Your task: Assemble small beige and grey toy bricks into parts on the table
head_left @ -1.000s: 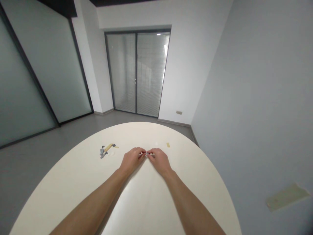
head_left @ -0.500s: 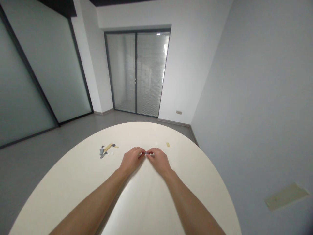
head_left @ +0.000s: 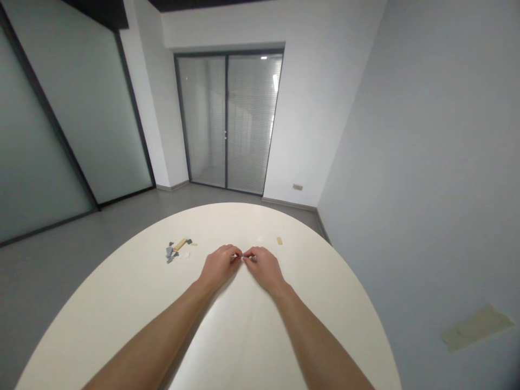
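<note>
Left hand (head_left: 220,266) and right hand (head_left: 264,267) pinched a small grey piece (head_left: 242,255) between them; grip barely shifted in the last second, handling ongoing. Left of grip, loose pieces (head_left: 179,245) lay unchanged; beyond right, a yellow tab (head_left: 279,241).

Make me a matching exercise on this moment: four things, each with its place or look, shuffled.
1. small held piece
2. lone yellow piece
3. cluster of small pieces
4. tabletop

A. beyond the right hand, off to its right
B. cream, with a rounded edge
C. between both hands
D. off to the left of the left hand

Pairs: 1-C, 2-A, 3-D, 4-B
</note>
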Tool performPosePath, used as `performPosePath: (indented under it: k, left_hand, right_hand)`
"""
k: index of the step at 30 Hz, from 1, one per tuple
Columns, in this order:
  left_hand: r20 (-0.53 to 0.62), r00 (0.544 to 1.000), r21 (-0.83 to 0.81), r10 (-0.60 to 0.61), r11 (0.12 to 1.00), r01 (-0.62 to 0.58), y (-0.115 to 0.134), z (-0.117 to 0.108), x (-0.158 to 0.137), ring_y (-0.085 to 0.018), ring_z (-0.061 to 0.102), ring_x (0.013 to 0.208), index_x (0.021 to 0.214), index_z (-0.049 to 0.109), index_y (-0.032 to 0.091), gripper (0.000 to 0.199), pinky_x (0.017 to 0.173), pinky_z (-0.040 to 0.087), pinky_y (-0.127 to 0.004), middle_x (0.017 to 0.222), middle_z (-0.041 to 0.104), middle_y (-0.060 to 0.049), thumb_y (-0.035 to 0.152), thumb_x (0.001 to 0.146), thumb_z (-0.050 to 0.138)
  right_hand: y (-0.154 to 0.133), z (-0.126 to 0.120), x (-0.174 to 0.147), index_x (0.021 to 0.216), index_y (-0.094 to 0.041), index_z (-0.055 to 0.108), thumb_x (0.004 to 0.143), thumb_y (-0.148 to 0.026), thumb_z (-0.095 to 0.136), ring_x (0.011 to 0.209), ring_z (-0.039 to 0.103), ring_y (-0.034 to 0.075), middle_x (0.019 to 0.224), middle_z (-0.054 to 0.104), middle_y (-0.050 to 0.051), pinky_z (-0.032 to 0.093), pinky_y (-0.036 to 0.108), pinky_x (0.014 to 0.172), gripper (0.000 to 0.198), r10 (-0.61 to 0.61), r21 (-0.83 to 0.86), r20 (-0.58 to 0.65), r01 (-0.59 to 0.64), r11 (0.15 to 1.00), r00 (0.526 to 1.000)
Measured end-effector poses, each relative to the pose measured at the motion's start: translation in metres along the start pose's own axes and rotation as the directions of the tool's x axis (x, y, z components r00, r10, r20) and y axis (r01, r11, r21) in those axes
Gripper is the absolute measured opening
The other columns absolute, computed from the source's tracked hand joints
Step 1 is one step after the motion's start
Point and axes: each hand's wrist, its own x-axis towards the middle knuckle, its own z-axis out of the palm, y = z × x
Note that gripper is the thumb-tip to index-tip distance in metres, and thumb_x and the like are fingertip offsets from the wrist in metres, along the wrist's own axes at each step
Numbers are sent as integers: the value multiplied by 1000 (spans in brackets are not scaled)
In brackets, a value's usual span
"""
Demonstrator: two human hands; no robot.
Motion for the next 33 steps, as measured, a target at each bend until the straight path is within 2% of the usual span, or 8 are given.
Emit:
performPosePath:
  k: [23, 33]
  left_hand:
    - [16, 1000, -15, 17, 1000, -17, 2, -2, -1, -18, 64, 91, 97, 69, 26, 17, 75, 45, -27, 99, 72, -1, 23, 89, 54]
    - [23, 997, -43, 67, 997, -66, -4, 4, 0, -16, 64, 90, 98, 69, 26, 17, 76, 46, -25, 99, 72, 0, 24, 90, 54]
  right_hand:
    - [5, 3, 1, 94, -27, 70, 88, -25, 62, 94, 62, 16, 95, 71, 0, 43, 27, 83, 9, 9, -3, -4, -9, 1000, 1000]
    - [5, 3, 2, 93, -27, 69, 86, -22, 62, 94, 62, 16, 95, 71, 0, 42, 26, 83, 11, 36, -9, -4, -36, 999, 999]
